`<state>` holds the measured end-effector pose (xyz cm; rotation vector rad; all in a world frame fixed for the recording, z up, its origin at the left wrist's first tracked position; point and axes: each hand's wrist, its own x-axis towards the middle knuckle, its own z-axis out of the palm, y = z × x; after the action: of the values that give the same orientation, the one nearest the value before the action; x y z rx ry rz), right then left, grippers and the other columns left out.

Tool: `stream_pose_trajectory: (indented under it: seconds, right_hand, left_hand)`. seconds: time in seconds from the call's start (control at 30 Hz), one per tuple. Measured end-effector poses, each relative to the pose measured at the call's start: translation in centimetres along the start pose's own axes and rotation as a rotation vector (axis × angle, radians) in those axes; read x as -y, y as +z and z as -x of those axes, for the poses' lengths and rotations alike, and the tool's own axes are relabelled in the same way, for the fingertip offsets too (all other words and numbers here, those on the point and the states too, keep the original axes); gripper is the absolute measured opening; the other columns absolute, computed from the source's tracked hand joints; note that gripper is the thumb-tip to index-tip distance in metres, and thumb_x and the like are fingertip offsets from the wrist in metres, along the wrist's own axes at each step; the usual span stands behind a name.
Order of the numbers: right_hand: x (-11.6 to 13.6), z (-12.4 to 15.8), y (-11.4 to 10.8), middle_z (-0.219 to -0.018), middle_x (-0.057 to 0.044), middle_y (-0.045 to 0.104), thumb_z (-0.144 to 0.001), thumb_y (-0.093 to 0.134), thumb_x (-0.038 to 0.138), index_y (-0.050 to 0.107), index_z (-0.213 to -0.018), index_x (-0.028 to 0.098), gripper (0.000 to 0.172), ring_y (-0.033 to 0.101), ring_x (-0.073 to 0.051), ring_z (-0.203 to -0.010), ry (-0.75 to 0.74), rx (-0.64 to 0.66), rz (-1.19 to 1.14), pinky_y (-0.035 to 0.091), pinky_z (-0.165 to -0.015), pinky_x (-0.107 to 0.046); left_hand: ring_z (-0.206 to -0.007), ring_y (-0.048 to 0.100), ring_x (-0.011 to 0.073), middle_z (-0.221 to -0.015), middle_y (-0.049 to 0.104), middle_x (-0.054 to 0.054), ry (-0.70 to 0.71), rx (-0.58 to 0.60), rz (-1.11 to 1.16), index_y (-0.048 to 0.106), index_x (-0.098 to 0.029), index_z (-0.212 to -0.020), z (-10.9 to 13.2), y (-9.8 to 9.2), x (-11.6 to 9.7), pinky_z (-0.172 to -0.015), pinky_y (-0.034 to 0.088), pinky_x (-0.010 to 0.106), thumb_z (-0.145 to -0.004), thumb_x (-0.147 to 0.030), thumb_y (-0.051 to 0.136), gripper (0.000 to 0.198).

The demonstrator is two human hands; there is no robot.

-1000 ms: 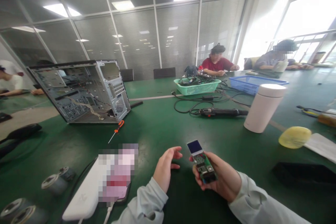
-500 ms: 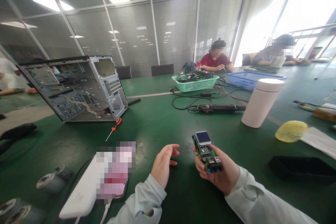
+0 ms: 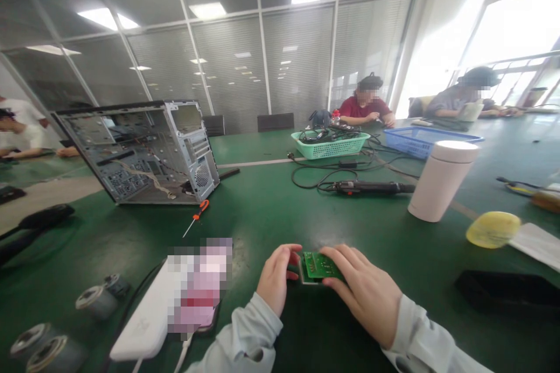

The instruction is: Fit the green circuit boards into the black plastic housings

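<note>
A green circuit board (image 3: pixel 321 266) shows a bare green side with solder points, and its screen is out of sight underneath. My right hand (image 3: pixel 365 288) holds it from the right, with fingers over its top and the thumb along the near edge. At the board's left edge is my left hand (image 3: pixel 276 274), its fingers loosely curved and apart. Whether they touch the board I cannot tell. Farther left lie a phone (image 3: pixel 199 291), partly blurred out, and a white power bank (image 3: pixel 144 320). An orange-handled screwdriver (image 3: pixel 199 211) lies beyond them.
An open computer case (image 3: pixel 205 169) stands at the left. Behind the board are a corded black electric screwdriver (image 3: pixel 371 187), a green basket of cables (image 3: pixel 335 148) and a blue basket (image 3: pixel 406 139). A pale bottle (image 3: pixel 441 183) and black tray (image 3: pixel 503 291) stand right. Several metal cylinders (image 3: pixel 94 301) are lower left.
My right hand has turned the circuit board over, from screen side up to solder side up, and brought it left beside my left hand. The view has shifted slightly.
</note>
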<state>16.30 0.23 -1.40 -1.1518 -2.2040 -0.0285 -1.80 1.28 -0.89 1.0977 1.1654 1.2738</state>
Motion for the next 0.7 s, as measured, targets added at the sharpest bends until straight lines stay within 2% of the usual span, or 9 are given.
stream_pose_trajectory:
  seconds: [0.1, 0.2, 0.27, 0.33, 0.43, 0.5, 0.57, 0.63, 0.7]
  right_hand:
    - [0.1, -0.2, -1.1, -0.108, -0.01, 0.05, -0.096, 0.033, 0.034, 0.046, -0.117, 0.019, 0.029, 0.051, -0.022, -0.092, -0.085, -0.06, 0.147, 0.048, -0.073, -0.035]
    - [-1.5, 0.3, -4.2, -0.111, -0.01, 0.048, -0.096, 0.03, 0.031, 0.044, -0.117, 0.019, 0.028, 0.05, -0.021, -0.098, -0.138, -0.061, 0.203, 0.048, -0.079, -0.035]
    - [-4.1, 1.3, -7.3, -0.113, -0.01, 0.048, -0.097, 0.03, 0.035, 0.041, -0.12, 0.02, 0.029, 0.051, -0.021, -0.101, -0.157, -0.001, 0.239, 0.048, -0.082, -0.035]
    - [-7.7, 2.8, -10.9, -0.116, -0.01, 0.048, -0.097, 0.03, 0.042, 0.04, -0.122, 0.021, 0.034, 0.051, -0.022, -0.104, -0.106, 0.062, 0.276, 0.047, -0.084, -0.037]
    - [-13.4, 5.8, -16.0, -0.113, -0.009, 0.053, -0.094, 0.034, 0.054, 0.042, -0.124, 0.026, 0.042, 0.054, -0.022, -0.1, 0.093, 0.165, 0.308, 0.048, -0.082, -0.04]
    - [-16.5, 7.9, -18.2, -0.113, -0.008, 0.055, -0.089, 0.039, 0.063, 0.043, -0.125, 0.03, 0.05, 0.054, -0.022, -0.102, 0.178, 0.197, 0.275, 0.047, -0.087, -0.04]
    - [-18.7, 9.8, -19.3, -0.114, -0.007, 0.055, -0.083, 0.046, 0.068, 0.047, -0.124, 0.033, 0.054, 0.054, -0.021, -0.104, 0.252, 0.222, 0.209, 0.044, -0.093, -0.038]
    - [-19.9, 11.4, -19.3, -0.116, -0.005, 0.056, -0.078, 0.052, 0.071, 0.052, -0.12, 0.036, 0.055, 0.053, -0.02, -0.107, 0.318, 0.225, 0.139, 0.042, -0.096, -0.035]
    - [-20.6, 12.5, -18.7, -0.115, -0.004, 0.057, -0.07, 0.058, 0.074, 0.059, -0.113, 0.038, 0.056, 0.054, -0.02, -0.107, 0.385, 0.136, 0.1, 0.041, -0.095, -0.032]
  left_hand:
    - [-0.078, 0.056, 0.0204, -0.075, 0.059, 0.006, -0.002, -0.021, -0.017, 0.067, -0.014, -0.086, -0.2, -0.1, 0.0, -0.056, 0.047, 0.026, -0.07, -0.054, 0.056, 0.045]
    - [-0.078, 0.056, 0.0203, -0.074, 0.06, 0.007, -0.01, -0.006, -0.042, 0.067, -0.014, -0.085, -0.3, -0.1, -0.1, -0.056, 0.047, 0.026, -0.068, -0.054, 0.056, 0.045]
    - [-0.079, 0.055, 0.0198, -0.074, 0.059, 0.006, -0.013, 0.0, -0.045, 0.067, -0.014, -0.086, -0.3, -0.1, -0.2, -0.057, 0.047, 0.026, -0.067, -0.052, 0.056, 0.043]
    - [-0.079, 0.055, 0.0195, -0.075, 0.059, 0.006, -0.016, 0.006, -0.047, 0.066, -0.015, -0.086, -0.3, 0.0, -0.1, -0.057, 0.046, 0.026, -0.068, -0.05, 0.056, 0.041]
    - [-0.079, 0.054, 0.0193, -0.075, 0.059, 0.005, -0.021, 0.009, -0.054, 0.066, -0.015, -0.085, -0.3, 0.0, -0.1, -0.058, 0.046, 0.026, -0.067, -0.049, 0.057, 0.04]
    - [-0.078, 0.054, 0.0194, -0.075, 0.059, 0.006, -0.018, 0.008, -0.06, 0.066, -0.015, -0.085, -0.3, 0.0, -0.2, -0.058, 0.046, 0.026, -0.067, -0.049, 0.056, 0.04]
    - [-0.078, 0.054, 0.0195, -0.076, 0.059, 0.006, -0.016, 0.003, -0.065, 0.066, -0.014, -0.086, -0.3, 0.0, -0.2, -0.058, 0.046, 0.026, -0.067, -0.049, 0.055, 0.041]
    - [-0.079, 0.055, 0.0195, -0.076, 0.059, 0.006, -0.016, 0.0, -0.07, 0.065, -0.014, -0.086, -0.2, 0.0, -0.3, -0.058, 0.047, 0.027, -0.067, -0.049, 0.055, 0.041]
    - [-0.079, 0.055, 0.0195, -0.076, 0.06, 0.006, -0.014, 0.002, -0.074, 0.065, -0.014, -0.086, -0.2, 0.0, -0.4, -0.058, 0.047, 0.027, -0.067, -0.049, 0.055, 0.041]
